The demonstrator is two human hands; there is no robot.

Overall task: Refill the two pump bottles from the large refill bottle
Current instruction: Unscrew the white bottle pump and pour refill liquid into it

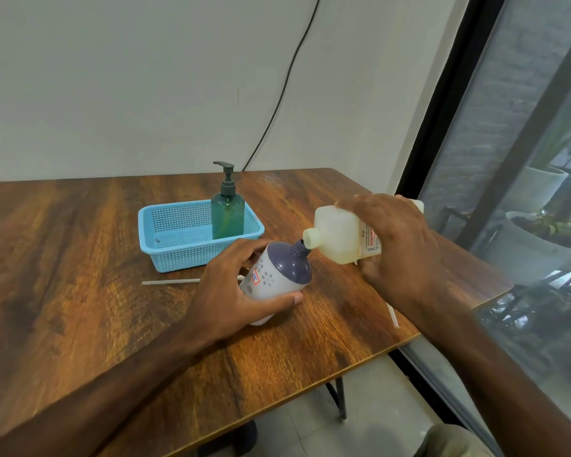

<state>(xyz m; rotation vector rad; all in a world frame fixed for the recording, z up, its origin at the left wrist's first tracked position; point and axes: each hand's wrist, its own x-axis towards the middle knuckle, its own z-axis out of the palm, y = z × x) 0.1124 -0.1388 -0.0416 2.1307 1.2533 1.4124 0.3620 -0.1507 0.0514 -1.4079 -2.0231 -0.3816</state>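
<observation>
While the left hand [231, 291] curls its fingers and thumb round the white-and-purple bottle [277, 275], holding it tilted over the wooden table [80, 258] with its open neck pointing up and to the right, the right hand [399, 245] grips the large refill bottle [337, 235] from above, tipped on its side. The refill bottle's uncapped mouth sits right at the purple bottle's neck; I cannot tell whether anything is flowing. Pale yellowish liquid lies along the refill bottle's lower side. Behind them, the green pump bottle [227, 216] stands upright, pump on, in the right end of a blue basket [165, 249]. A thin white tube [170, 282] lies flat just in front of the basket, partly hidden by the left hand. Another tube [393, 313] shows near the table's edge beside the right wrist.
</observation>
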